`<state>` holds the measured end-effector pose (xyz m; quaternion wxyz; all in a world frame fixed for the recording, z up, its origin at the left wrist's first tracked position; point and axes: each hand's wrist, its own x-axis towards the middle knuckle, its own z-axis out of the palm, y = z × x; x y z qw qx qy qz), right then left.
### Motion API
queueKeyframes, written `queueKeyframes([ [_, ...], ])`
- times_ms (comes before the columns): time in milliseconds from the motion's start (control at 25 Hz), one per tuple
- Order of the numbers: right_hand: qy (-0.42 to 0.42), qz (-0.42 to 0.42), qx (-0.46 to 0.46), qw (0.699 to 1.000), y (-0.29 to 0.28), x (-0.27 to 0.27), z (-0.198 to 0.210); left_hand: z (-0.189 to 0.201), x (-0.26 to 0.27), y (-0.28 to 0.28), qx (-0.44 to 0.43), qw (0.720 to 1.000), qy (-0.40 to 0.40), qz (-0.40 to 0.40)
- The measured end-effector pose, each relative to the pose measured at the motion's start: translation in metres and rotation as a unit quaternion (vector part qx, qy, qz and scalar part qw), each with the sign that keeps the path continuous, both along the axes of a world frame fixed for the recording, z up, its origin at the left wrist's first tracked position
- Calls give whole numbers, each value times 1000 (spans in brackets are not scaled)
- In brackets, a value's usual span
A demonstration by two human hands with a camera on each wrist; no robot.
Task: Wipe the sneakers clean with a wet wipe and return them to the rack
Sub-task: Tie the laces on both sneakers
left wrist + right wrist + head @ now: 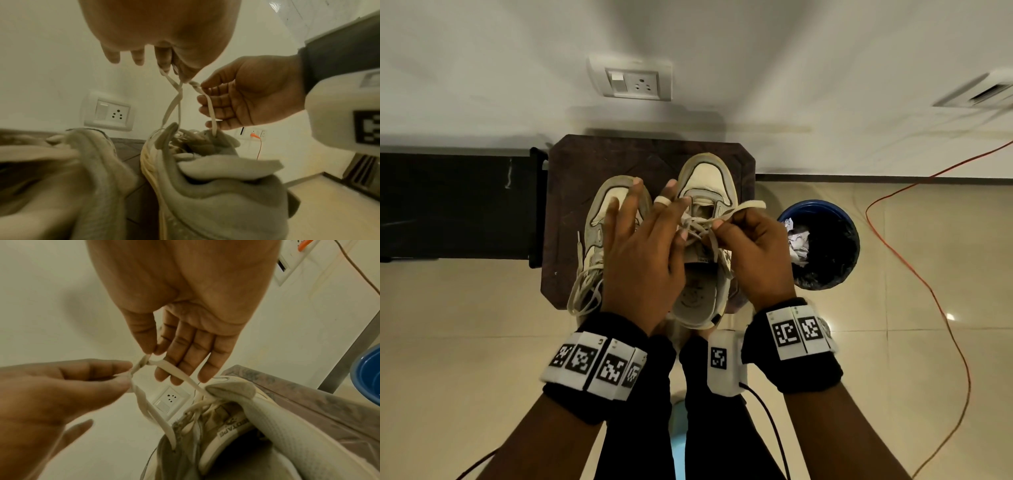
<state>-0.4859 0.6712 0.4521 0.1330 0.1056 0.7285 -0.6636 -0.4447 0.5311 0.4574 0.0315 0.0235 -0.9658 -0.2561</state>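
On a dark tabletop [565,205] by the wall, two pale sneakers are set side by side. The right sneaker [705,192] has its lace [743,207] pinched by both the left hand [643,246] and right hand [753,253]. A sharp tug could tighten the knot or drag the shoe off toward the blue bin [822,243].

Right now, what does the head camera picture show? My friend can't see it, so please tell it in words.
Two hands pull on the lace of the right sneaker: the left hand and right hand each pinch it. Both worn white sneakers stand side by side on a dark stool against a wall. A blue bin holding crumpled paper sits to the right.
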Motion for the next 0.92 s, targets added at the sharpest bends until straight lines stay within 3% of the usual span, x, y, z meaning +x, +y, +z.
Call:
queueKeyframes([
  [160,-16,-71,-18,997,2,0,3,4,4,-22,-163,986,32,17],
  [320,-39,-119,42,991,14,3,-1,7,6,-49,-194,980,20,25],
  [440,-74,-164,112,977,34,11,-16,5,12,-70,-207,975,-71,40],
  [600,-164,-122,165,965,45,25,-44,-8,15,-76,-191,959,-205,25],
  [720,-192,-54,213,957,37,28,-45,-14,12,-67,-149,963,-220,51],
  [840,-102,-60,288,950,34,27,-34,-7,5,-56,-83,976,-184,83],
  [920,-29,-23,260,965,31,25,-21,-3,0,-44,-59,984,-167,-3],
])
